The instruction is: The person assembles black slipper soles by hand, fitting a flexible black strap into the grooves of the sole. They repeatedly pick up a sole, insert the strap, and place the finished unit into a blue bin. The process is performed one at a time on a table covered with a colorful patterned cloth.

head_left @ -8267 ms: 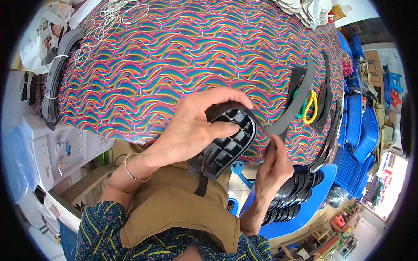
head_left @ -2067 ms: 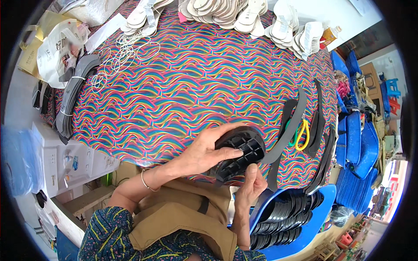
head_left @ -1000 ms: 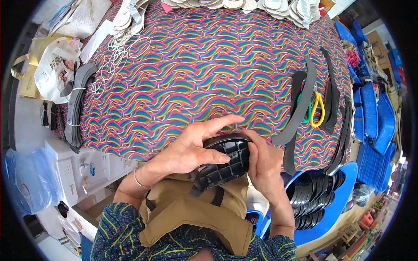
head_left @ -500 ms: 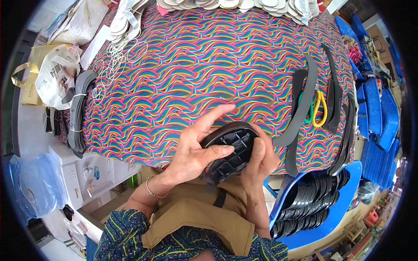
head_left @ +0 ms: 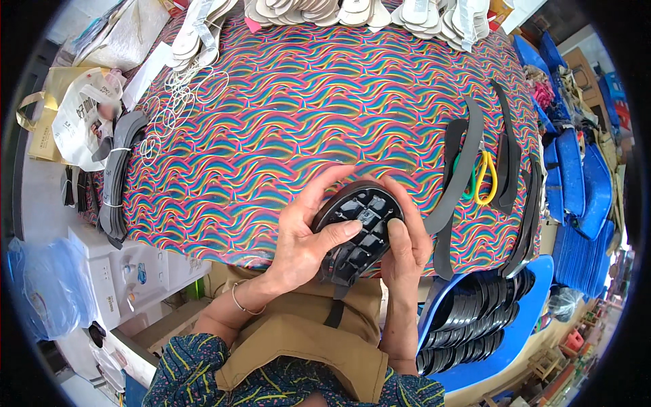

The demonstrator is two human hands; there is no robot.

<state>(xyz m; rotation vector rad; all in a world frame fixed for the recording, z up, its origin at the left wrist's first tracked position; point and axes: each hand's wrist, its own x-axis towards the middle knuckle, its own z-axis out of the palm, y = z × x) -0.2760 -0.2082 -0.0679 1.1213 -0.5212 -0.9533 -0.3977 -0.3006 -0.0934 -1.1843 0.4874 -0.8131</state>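
Between my two hands is a black shoe sole (head_left: 369, 216), its hollow gridded face turned up toward me. My left hand (head_left: 302, 237) grips its left side, thumb pressed onto the grid and fingers along the outer rim. On the right edge, my right hand (head_left: 405, 247) is closed around the rim with its thumb on the border. A dark strip (head_left: 344, 287) hangs at the sole's near end; whether it is attached all round the rim cannot be made out. The sole is above the near edge of the table and my brown apron (head_left: 305, 339).
Dark grey curved strips (head_left: 462, 169) lie to the right on the patterned tablecloth (head_left: 285, 102), beside scissors (head_left: 485, 178) with yellow and green handles. A blue tub (head_left: 536, 322) of black soles (head_left: 468, 319) stands at lower right. Left are bundled strips (head_left: 116, 183); whitish insoles (head_left: 420, 15) line the far edge.
The sole has tipped so more of its gridded face shows. My right thumb has slid lower along its edge. The whole view has shifted slightly.
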